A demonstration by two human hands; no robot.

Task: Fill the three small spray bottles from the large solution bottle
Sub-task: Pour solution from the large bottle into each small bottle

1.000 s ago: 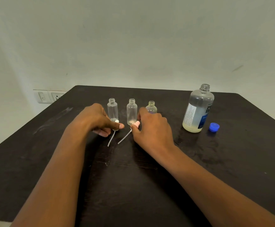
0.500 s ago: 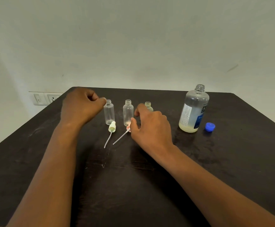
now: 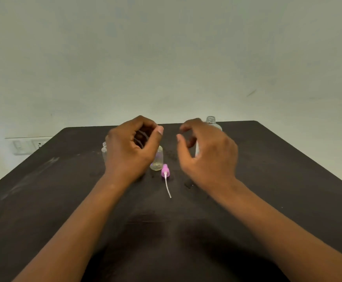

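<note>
With left hand [image 3: 131, 147] curled empty and right hand [image 3: 206, 153] loosely spread beside small bottle [image 3: 157, 158], could topple it, or large bottle [image 3: 212, 124] behind.

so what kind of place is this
Probably a plain indoor room, a home or small workroom rather than a lab: a dark table against a bare pale wall, a wall socket panel, and small clear bottles set out by hand.

Head cam, 1 view: looks fwd/down over dark table [image 3: 288, 180] toward wall [image 3: 166, 58]; close.
</note>
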